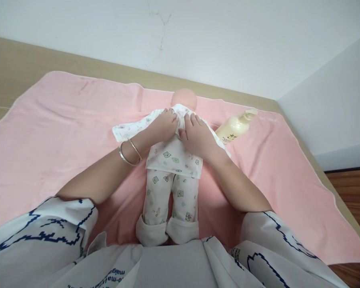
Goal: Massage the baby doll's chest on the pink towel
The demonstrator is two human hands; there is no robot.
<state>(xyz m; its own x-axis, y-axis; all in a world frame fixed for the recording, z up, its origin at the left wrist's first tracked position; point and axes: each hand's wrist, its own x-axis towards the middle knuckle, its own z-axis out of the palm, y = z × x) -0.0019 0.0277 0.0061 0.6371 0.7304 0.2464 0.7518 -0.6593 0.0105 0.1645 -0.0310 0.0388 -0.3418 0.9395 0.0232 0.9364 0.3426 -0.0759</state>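
A baby doll [184, 98] lies on its back on a pink towel [54, 132], feet towards me, dressed in a white printed top [172, 154] and matching trousers [168, 196]. My left hand [165, 125], with two silver bangles on the wrist, rests on the doll's chest with its fingers curled into the top's cloth near the collar. My right hand [198, 134] lies beside it on the chest, fingers bent and pressing on the top at the neckline. Both hands touch at the middle of the garment.
A cream pump bottle [235, 128] lies on the towel just right of the doll. The towel covers a wooden surface [6, 76] set against a white wall. The surface's right edge drops to a wooden floor [354, 196].
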